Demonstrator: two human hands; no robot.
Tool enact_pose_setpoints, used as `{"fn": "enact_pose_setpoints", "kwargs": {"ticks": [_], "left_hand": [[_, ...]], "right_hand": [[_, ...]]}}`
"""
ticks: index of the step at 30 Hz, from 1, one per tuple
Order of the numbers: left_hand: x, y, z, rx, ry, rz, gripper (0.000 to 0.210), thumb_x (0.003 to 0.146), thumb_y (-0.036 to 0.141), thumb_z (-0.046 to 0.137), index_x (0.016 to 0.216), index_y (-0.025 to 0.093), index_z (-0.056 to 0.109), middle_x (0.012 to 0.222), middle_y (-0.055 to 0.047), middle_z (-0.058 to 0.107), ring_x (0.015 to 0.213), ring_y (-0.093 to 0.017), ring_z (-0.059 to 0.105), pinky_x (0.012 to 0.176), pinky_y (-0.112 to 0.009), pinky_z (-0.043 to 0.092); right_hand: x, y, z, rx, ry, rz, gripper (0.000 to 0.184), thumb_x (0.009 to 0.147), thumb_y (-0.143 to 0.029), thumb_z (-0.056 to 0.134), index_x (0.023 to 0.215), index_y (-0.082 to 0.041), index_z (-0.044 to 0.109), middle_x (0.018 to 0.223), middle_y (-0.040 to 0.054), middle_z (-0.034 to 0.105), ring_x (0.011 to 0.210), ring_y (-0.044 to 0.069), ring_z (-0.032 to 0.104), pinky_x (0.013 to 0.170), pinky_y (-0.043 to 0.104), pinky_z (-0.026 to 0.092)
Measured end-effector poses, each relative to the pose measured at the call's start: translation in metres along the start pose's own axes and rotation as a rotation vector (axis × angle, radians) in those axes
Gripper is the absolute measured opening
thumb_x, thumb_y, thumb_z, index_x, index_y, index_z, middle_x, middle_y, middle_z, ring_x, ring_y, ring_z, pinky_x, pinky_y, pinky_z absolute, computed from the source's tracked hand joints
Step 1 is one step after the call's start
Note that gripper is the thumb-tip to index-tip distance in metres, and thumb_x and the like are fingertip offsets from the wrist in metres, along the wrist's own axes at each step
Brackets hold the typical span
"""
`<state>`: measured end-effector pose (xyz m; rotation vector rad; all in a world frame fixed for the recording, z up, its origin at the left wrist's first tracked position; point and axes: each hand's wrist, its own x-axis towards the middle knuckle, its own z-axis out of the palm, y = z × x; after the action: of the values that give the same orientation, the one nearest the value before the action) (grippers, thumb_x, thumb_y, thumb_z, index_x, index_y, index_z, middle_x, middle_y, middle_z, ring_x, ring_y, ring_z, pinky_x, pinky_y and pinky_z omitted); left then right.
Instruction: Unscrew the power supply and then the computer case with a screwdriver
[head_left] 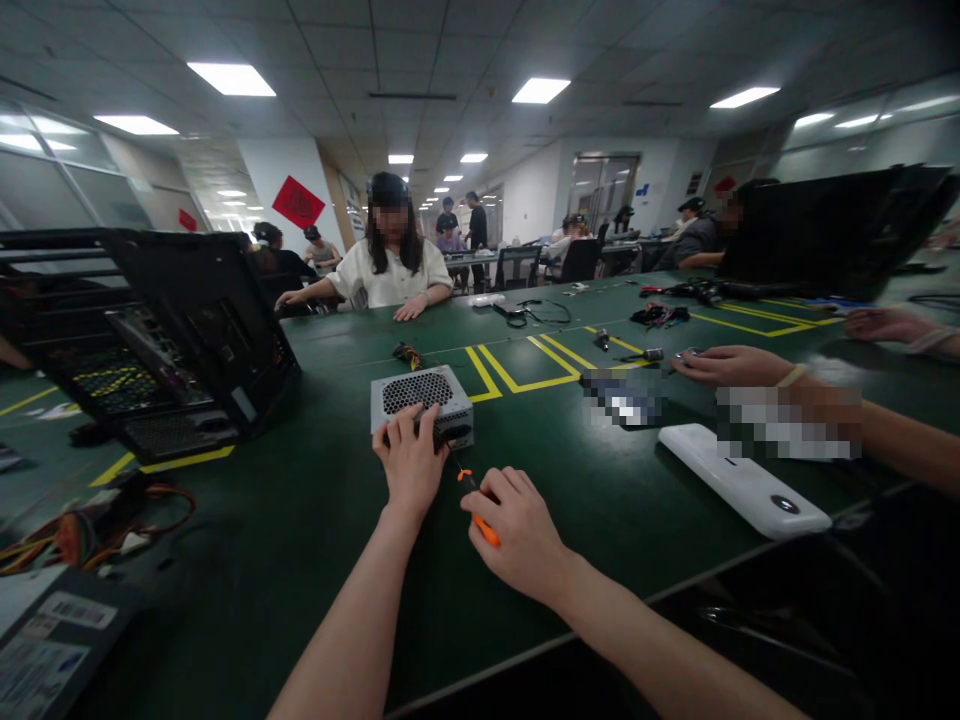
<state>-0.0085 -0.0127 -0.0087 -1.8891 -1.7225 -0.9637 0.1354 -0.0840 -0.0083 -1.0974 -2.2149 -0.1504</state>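
Left hand [412, 458] splayed atop power supply [429, 389], right hand [517, 522] gripping screwdriver [468, 484] beside it, I could slip if it shifts.

Open tabletop [330, 410] between case [202, 330] and PSU [418, 386]

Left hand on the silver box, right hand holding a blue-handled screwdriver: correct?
Wrong colour: the head view shows the right hand holding a screwdriver with an orange and black handle. The left hand is on the silver box.
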Motion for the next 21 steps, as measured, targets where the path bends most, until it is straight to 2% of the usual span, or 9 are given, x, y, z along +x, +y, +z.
{"fn": "enact_pose_setpoints", "kwargs": {"ticks": [6, 9, 12, 14, 16, 18, 19, 21], "left_hand": [[-0.001, 0.001, -0.004, -0.010, -0.014, 0.022, 0.046, 0.068, 0.020, 0.056, 0.114, 0.023, 0.047, 0.119, -0.009, 0.043, 0.113, -0.025, 0.033, 0.094, -0.044, 0.015], [-0.002, 0.003, -0.011, -0.039, 0.025, 0.040, 0.045, 0.070, 0.015, 0.051, 0.115, 0.022, 0.046, 0.123, -0.011, 0.040, 0.115, -0.026, 0.031, 0.095, -0.045, 0.015], [-0.005, 0.003, -0.015, -0.167, 0.029, -0.023, 0.036, 0.072, 0.014, 0.046, 0.108, 0.018, 0.050, 0.115, -0.013, 0.046, 0.108, -0.024, 0.040, 0.089, -0.040, 0.027], [-0.009, 0.002, -0.013, -0.331, -0.043, -0.149, 0.025, 0.074, 0.019, 0.044, 0.097, 0.017, 0.054, 0.097, -0.010, 0.055, 0.090, -0.020, 0.051, 0.076, -0.034, 0.038], [-0.011, 0.001, -0.007, -0.517, -0.177, -0.290, 0.017, 0.076, 0.025, 0.042, 0.082, 0.017, 0.056, 0.078, -0.005, 0.059, 0.068, -0.016, 0.055, 0.062, -0.027, 0.040], [-0.013, 0.001, 0.002, -0.724, -0.346, -0.426, 0.021, 0.076, 0.031, 0.042, 0.071, 0.016, 0.056, 0.064, -0.003, 0.059, 0.049, -0.011, 0.050, 0.049, -0.023, 0.037], [-0.013, 0.001, 0.006, -0.846, -0.423, -0.508, 0.023, 0.076, 0.033, 0.042, 0.071, 0.015, 0.056, 0.062, -0.003, 0.059, 0.041, -0.009, 0.046, 0.042, -0.021, 0.033], [-0.011, 0.002, 0.013, -1.091, -0.506, -0.681, 0.025, 0.075, 0.035, 0.043, 0.076, 0.013, 0.056, 0.068, -0.005, 0.061, 0.032, -0.005, 0.038, 0.033, -0.018, 0.023]], "right_hand": [[0.002, -0.001, -0.001, 0.048, 0.040, 0.092, 0.013, 0.074, -0.016, 0.047, 0.084, -0.019, 0.055, 0.077, 0.0025, 0.049, 0.072, 0.014, 0.044, 0.067, 0.028, 0.033], [0.003, -0.001, -0.003, 0.110, 0.035, 0.105, 0.010, 0.077, -0.021, 0.045, 0.083, -0.019, 0.053, 0.077, 0.0025, 0.052, 0.073, 0.015, 0.046, 0.068, 0.028, 0.034], [0.003, -0.001, -0.003, 0.178, 0.037, 0.117, 0.013, 0.079, -0.023, 0.043, 0.088, -0.018, 0.050, 0.081, 0.0029, 0.054, 0.073, 0.015, 0.048, 0.069, 0.028, 0.035], [0.002, 0.001, -0.003, 0.191, 0.058, 0.134, 0.015, 0.077, -0.021, 0.045, 0.091, -0.017, 0.048, 0.083, 0.0034, 0.055, 0.073, 0.015, 0.048, 0.068, 0.029, 0.036], [0.002, 0.002, -0.002, 0.171, 0.071, 0.142, 0.014, 0.075, -0.020, 0.046, 0.089, -0.017, 0.048, 0.081, 0.0032, 0.054, 0.072, 0.015, 0.047, 0.067, 0.029, 0.036], [0.001, 0.002, -0.001, 0.137, 0.065, 0.132, 0.011, 0.074, -0.018, 0.046, 0.084, -0.017, 0.049, 0.077, 0.0026, 0.053, 0.071, 0.015, 0.046, 0.067, 0.029, 0.035], [0.001, 0.002, -0.001, 0.121, 0.061, 0.125, 0.010, 0.073, -0.017, 0.047, 0.083, -0.017, 0.049, 0.077, 0.0025, 0.052, 0.072, 0.015, 0.046, 0.068, 0.029, 0.034], [0.002, 0.002, -0.001, 0.095, 0.063, 0.113, 0.011, 0.072, -0.015, 0.047, 0.081, -0.018, 0.051, 0.076, 0.0023, 0.051, 0.073, 0.016, 0.045, 0.068, 0.030, 0.033]]}}
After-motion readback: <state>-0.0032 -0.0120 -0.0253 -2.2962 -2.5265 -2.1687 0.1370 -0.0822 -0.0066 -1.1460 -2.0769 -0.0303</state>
